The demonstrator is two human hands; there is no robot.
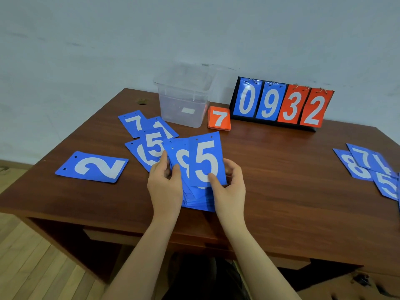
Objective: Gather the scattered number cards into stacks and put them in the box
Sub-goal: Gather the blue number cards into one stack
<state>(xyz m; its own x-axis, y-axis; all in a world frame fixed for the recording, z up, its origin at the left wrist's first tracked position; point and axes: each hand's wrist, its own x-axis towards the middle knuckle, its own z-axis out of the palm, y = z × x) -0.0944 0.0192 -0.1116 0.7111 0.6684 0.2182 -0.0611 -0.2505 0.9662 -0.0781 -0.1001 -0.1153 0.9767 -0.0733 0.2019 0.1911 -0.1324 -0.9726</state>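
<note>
Blue cards fan out between both hands near the front edge of the table (270,169), and that loose fan is where I'd worry. From the head view, the left hand (165,182) grips the left side of the held bundle (194,169), thumb on top, while the right hand (229,185) pinches the top "5" card (205,159) with its thumb on the face. The sheets below are splayed, not squared, so a careless lift could let the lower ones slide out onto the wood or over the front edge.

Same view, further off: a lone "2" card (92,166) lies toward the left edge, a small heap (147,135) sits just behind the hands, and another cluster (368,167) hangs at the right edge, one card seemingly past it and likely to drop if nudged. An orange stack (219,118) rests beside the clear box (184,98) at the back, which looks empty. A scoreboard (281,102) stands close to the box; a wide reach might knock it.
</note>
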